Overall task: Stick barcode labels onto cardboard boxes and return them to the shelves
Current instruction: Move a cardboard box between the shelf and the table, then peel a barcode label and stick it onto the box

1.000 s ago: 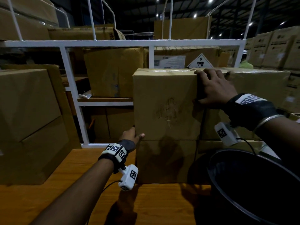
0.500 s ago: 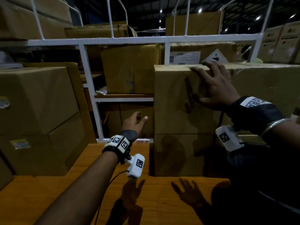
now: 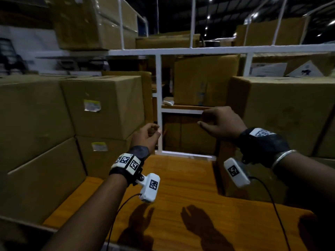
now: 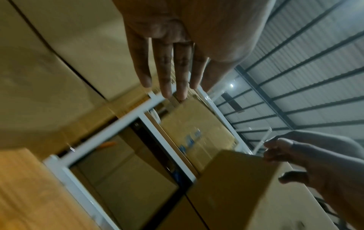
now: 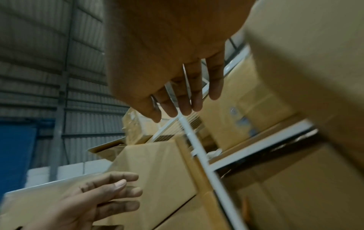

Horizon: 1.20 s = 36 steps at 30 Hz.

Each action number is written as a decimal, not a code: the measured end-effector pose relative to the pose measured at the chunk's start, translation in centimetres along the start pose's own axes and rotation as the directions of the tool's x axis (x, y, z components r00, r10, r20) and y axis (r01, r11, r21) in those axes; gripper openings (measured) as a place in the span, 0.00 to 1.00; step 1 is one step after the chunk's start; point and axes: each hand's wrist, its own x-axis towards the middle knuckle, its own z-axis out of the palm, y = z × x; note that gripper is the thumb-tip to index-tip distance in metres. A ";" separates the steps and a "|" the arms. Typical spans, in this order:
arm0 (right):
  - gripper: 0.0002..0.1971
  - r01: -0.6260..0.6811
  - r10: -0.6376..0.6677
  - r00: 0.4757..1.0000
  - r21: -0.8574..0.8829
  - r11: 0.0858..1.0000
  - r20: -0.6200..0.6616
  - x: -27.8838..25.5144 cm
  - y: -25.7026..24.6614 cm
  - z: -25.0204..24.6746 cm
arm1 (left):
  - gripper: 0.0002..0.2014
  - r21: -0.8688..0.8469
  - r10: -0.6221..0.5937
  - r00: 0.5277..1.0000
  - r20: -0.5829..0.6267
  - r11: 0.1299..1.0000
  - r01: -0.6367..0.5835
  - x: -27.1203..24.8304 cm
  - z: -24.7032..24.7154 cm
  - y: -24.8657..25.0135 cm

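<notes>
Both hands hovered empty above the wooden counter [image 3: 181,187]. Left hand [image 3: 145,135] and right hand [image 3: 220,124] had fingers loosely curled, gripping nothing. 2 labelled cardboard boxes [image 3: 103,105] sat stacked left; another box [image 3: 290,115] right.

Head view looks down over both wrists, wrist views close, upward, all sharing white shelf frame [image 3: 158,98].
</notes>
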 end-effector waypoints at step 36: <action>0.48 -0.007 0.053 0.997 0.639 0.769 -0.053 25.7 -17.4 18.1 | 0.31 0.267 -0.235 0.871 -0.431 0.889 0.371 14.7 -22.5 -11.1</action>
